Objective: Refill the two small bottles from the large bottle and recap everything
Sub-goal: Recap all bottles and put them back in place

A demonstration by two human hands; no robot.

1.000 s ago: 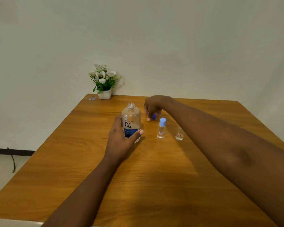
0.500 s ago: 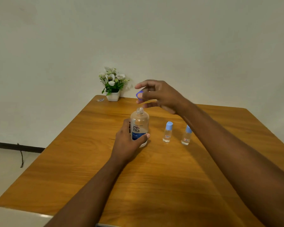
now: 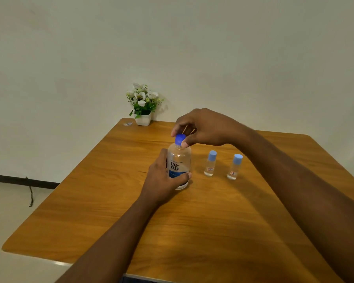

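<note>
1. Large bottle (image 3: 179,158): upright on the table (image 3: 192,231), a little left of the middle. Clear body, label reading "re-nu", blue band low on the label.
2. Blue cap (image 3: 180,138): seated on the bottle's neck. Whether it is screwed tight cannot be told.
3. Right hand (image 3: 204,127): reaches in from the right above the bottle, thumb and fingertips curled down and pinching the blue cap.
4. Left hand (image 3: 161,178): wrapped round the lower body of the large bottle, thumb across the front over the blue band. The fingers behind the bottle are hidden.
5. First small bottle (image 3: 210,164): upright just right of the large bottle, not touching it. Clear, pale blue cap on, small orange-and-white label.
6. Second small bottle (image 3: 234,167): upright to the right of the first, apart from it and near the right forearm. Same pale blue cap on, same kind of label.
7. Table: wood grain, rounded corners, pale floor around it.
8. Potted plant (image 3: 142,105): white flowers in a white pot at the far left corner of the table, close to the wall (image 3: 233,48). A small pale scrap (image 3: 127,123) lies just left of the pot, too small to identify.
9. Dark cable (image 3: 29,190): on the floor at the left, near the foot of the wall.
</note>
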